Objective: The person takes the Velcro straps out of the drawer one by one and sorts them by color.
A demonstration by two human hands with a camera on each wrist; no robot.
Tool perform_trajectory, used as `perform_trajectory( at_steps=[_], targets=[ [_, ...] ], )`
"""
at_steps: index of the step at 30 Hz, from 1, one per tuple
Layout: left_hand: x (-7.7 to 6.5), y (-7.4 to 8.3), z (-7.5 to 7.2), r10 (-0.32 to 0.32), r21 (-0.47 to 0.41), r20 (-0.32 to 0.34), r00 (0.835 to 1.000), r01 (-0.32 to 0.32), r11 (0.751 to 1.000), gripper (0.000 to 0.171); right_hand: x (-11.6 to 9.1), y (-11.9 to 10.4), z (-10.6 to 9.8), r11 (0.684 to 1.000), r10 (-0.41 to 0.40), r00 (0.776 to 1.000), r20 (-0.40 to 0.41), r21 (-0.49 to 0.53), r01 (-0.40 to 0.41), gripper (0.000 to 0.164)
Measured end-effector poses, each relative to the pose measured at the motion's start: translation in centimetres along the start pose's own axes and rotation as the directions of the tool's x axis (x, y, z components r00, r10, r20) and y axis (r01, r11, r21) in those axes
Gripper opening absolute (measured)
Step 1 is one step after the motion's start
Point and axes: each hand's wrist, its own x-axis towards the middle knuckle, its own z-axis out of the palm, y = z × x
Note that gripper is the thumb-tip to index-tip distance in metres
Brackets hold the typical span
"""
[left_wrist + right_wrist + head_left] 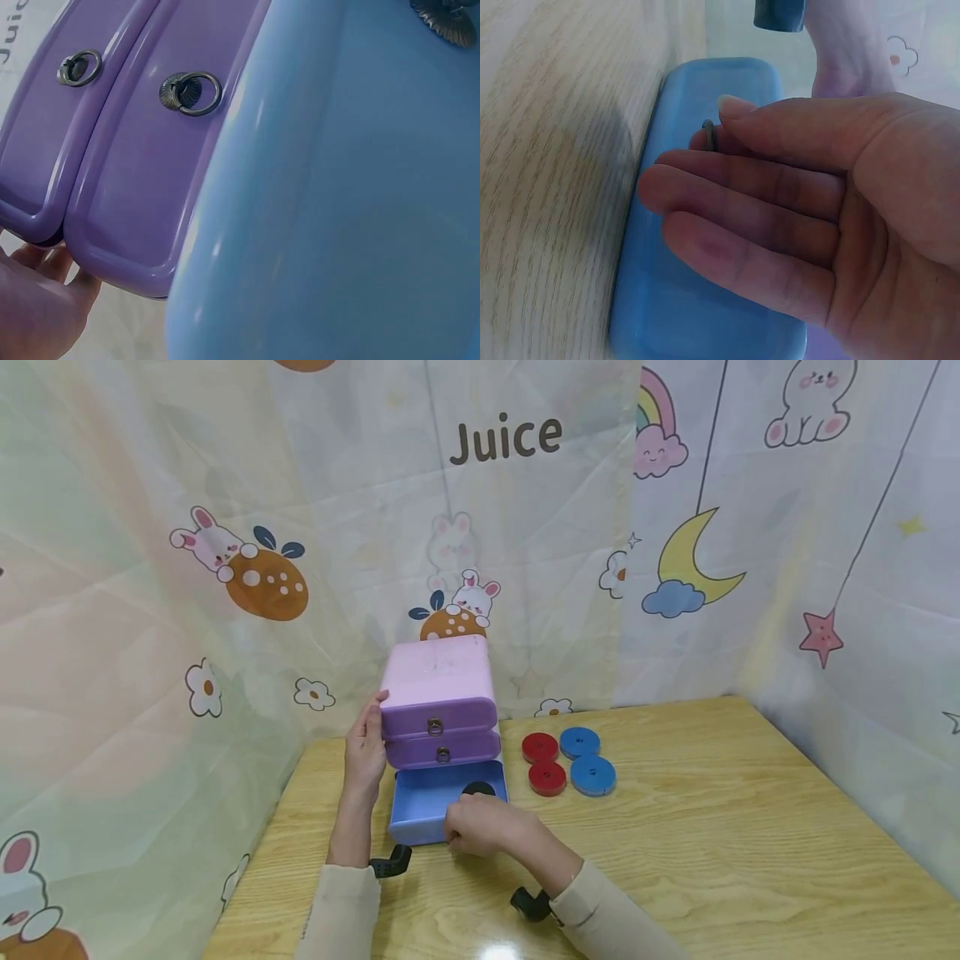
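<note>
A small drawer cabinet (438, 672) has a pink top, two purple drawers (412, 752) pushed in and a blue bottom drawer (420, 797) pulled out. My left hand (365, 752) rests against the cabinet's left side, its fingers along the wall; in the left wrist view they reach behind the purple fronts. In front of the blue drawer, my right hand (483, 824) pinches its metal ring pull (709, 136) between thumb and index finger, the other fingers loosely bent. A black round thing (477, 788) lies inside the blue drawer, partly hidden by the right hand.
Right of the cabinet, two red discs (547, 778) and two blue discs (592, 775) lie flat on the wooden table (712, 810). A printed cloth (360, 568) hangs close behind the cabinet and along both sides. Black wrist mounts (531, 903) stick out near both cuffs.
</note>
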Motion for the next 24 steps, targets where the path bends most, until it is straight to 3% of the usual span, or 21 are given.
perform_trajectory(
  at_steps=[10,15,20,24],
  targets=[
    [-0.2,0.6,0.1,-0.019,0.025,0.0,1.0,0.019,1.0,0.048,-0.1,0.0,0.0,1.0,0.0,1.0,0.012,0.026,0.0,0.015],
    [0.0,0.2,0.0,-0.008,0.028,-0.003,1.0,0.008,1.0,0.048,0.0,0.2,-0.4,0.987,-0.061,0.998,-0.021,0.144,0.064,0.011],
    [0.0,0.2,0.0,-0.008,0.023,-0.008,1.0,0.008,1.0,0.05,0.2,1.0,-1.0,0.932,-0.093,0.972,-0.215,0.326,0.161,0.009],
    [-0.1,0.2,0.0,-0.02,0.03,-0.01,1.0,0.02,0.999,0.05,0.3,1.9,-1.4,0.894,0.001,0.914,-0.406,0.411,0.181,0.012]
  ],
)
